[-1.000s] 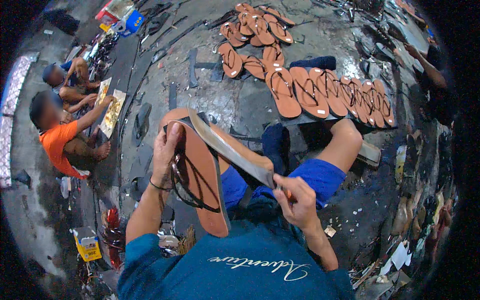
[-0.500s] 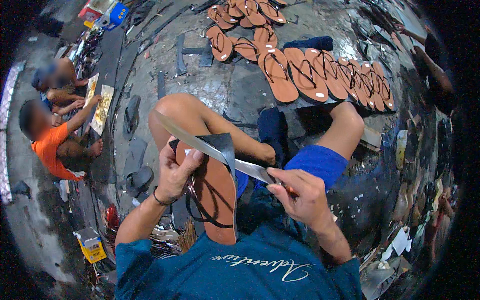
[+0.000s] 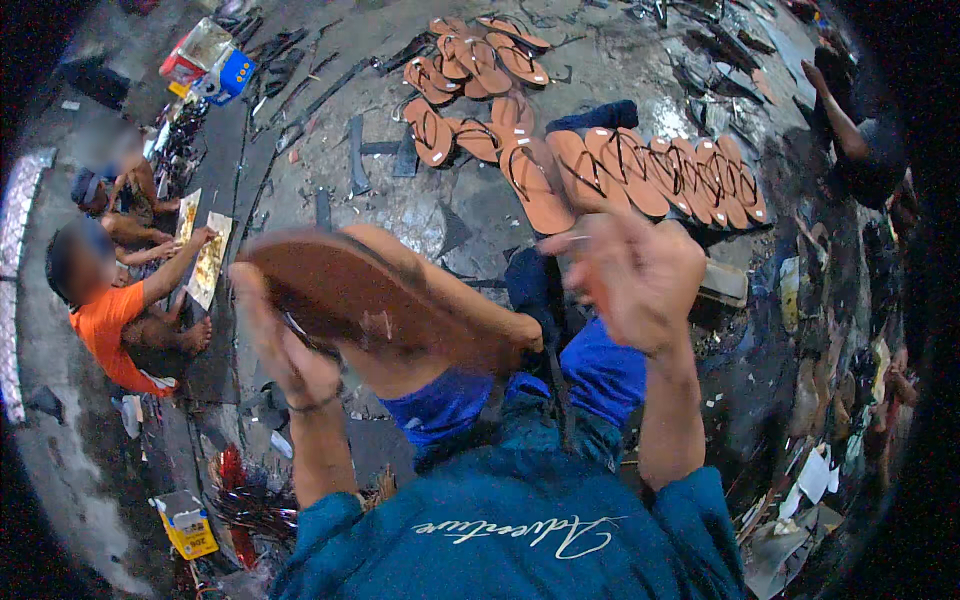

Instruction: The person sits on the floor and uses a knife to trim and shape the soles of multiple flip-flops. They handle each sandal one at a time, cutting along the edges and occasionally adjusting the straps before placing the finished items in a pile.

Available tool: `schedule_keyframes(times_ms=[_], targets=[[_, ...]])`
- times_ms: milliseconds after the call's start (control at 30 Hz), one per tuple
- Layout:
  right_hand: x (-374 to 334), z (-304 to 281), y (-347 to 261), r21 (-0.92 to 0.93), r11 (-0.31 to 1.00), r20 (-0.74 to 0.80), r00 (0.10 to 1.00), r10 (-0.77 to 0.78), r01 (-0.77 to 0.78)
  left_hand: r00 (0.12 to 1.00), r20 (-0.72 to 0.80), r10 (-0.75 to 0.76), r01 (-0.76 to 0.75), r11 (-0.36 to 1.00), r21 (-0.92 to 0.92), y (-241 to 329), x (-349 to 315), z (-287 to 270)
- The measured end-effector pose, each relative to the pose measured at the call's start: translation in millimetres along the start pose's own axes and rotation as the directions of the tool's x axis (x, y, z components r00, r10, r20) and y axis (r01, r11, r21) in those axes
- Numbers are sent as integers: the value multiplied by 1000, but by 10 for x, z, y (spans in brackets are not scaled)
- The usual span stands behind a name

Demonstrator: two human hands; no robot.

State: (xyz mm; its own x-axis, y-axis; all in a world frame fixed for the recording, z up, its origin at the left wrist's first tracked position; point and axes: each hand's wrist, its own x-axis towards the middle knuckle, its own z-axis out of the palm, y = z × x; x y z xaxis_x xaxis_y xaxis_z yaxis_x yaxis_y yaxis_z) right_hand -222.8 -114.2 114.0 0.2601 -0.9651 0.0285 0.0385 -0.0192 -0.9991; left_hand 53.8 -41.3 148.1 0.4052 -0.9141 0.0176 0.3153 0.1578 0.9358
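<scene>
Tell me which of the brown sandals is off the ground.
The sandal gripped in the left hand, raised and motion-blurred. The other brown ones lie farther out, in an overlapping row and a loose pile.

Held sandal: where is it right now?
In the head view, the held sandal is left of centre, its left end in the left hand. It appears over the person's bent leg, just above the blue shorts.

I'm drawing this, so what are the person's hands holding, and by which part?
The left hand holds a brown sandal by its edge near the left end. The right hand grips something orange, too blurred to name or tell which part.
</scene>
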Motion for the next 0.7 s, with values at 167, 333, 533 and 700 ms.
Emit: schedule_keyframes(times_ms=[167, 333, 533, 700], targets=[[-572, -207, 419, -138, 990, -313, 947, -76, 34, 915, -40, -402, 377, 886, -271, -857, -240, 172], [-1373, -11, 806, -413, 910, -237, 968, -79, -27, 849, -158, -504, 361, 772, -523, -1081, -361, 597], [-1643, 12, 738, -477, 872, -112, 992, 63, -110, 822, -132, -554, 400, 727, -558, -1119, -480, 454], [-1534, -36, 547, -563, 819, -107, 992, 65, -114, 829, -104, -550, 460, 775, -432, -1222, -733, 249]])
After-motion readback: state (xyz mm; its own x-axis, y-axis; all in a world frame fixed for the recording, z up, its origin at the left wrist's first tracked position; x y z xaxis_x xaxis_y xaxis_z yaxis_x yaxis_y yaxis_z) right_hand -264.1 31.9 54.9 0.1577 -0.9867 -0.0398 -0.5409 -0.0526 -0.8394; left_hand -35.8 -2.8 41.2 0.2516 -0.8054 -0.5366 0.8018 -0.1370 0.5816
